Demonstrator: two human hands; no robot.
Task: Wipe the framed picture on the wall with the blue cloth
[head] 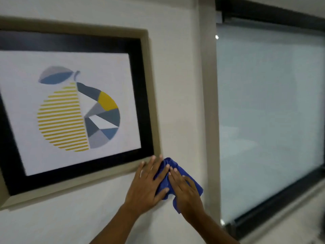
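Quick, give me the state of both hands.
Left hand: open, straight fingers on the blue cloth.
Right hand: open, flat on the blue cloth.

the blue cloth (169, 162) is a soft, matt fabric, bunched into folds. the framed picture (70, 111) has a smooth taupe moulding with a dull sheen, a flat black mat and a matt, paper-like print. the wall (177, 76) is off-white, matt and faintly textured. the window pane (269, 111) looks frosted, and the window frame (263, 9) around it is dark and smooth.

Bare wall (175, 85) lies open between picture frame (151, 103) and window (263, 103).
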